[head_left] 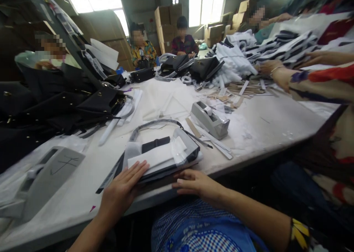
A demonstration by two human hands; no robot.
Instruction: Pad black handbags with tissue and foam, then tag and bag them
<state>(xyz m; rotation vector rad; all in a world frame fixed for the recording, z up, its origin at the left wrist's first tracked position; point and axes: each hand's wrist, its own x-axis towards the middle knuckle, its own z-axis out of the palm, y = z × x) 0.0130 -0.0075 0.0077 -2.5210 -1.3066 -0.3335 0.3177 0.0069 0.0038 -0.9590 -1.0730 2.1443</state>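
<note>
Now, at seven o'clock, the left hand [121, 187] is lying flat-fingered on white padding [155, 158], grasping nothing; at six, the black handbag [166, 170] is sitting part-wrapped, handle [143, 126] already sleeved, right end still showing dark; at five, the right hand [196, 183] is hanging loosely spread, apparently empty.

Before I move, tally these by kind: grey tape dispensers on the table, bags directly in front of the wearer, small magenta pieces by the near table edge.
Grey tape dispensers: 2, one at left, one beyond the bag
Bag directly in front, partly wrapped: 1
Small magenta piece: 1
Total: 4
</note>
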